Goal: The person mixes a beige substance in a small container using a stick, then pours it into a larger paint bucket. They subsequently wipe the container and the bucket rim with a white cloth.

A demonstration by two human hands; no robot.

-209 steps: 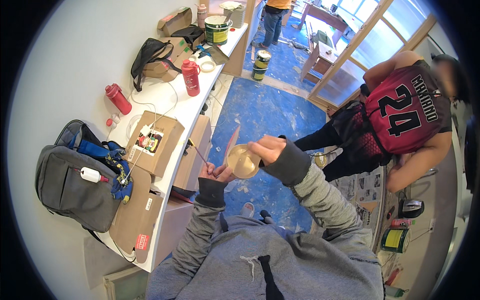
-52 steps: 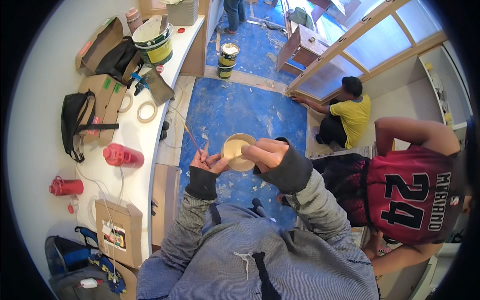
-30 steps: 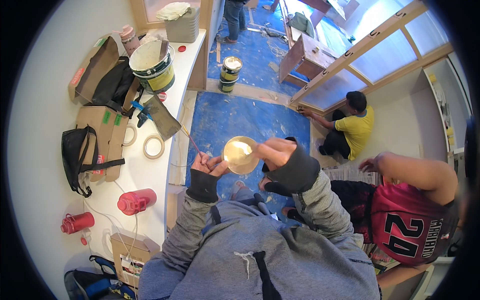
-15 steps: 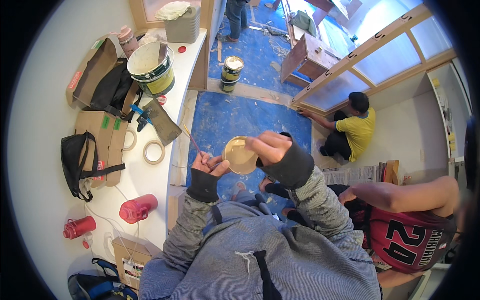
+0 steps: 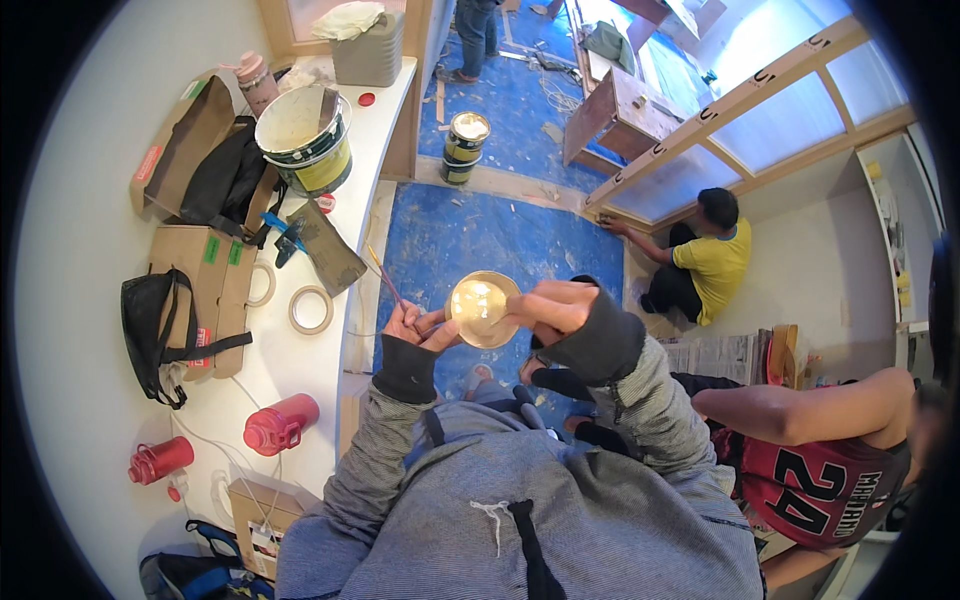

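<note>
My left hand [image 5: 421,329] is closed on a small round cup [image 5: 477,295] of glossy cream liquid and also grips a slim brush [image 5: 391,285] with a reddish handle, its tip pointing up and away. My right hand [image 5: 555,309] reaches over the cup's right rim with pinched fingers on a thin stick that dips into the liquid; the stick is mostly hidden. Both hands are in front of my grey hoodie [image 5: 510,460], above the blue floor covering [image 5: 420,225].
A white counter [image 5: 200,400] at left bears a paint bucket [image 5: 310,165], boxes, tape rolls, bottles and cables. A crouching worker in yellow [image 5: 712,262] touches a door frame [image 5: 650,160]; another in red [image 5: 800,470] bends close at my right. Stacked cans [image 5: 462,150] stand ahead.
My right hand has shifted about over the cup, lately rightward. The worker in red has bent lower. Since the oldest frame my view has turned, bringing the worker in yellow into sight.
</note>
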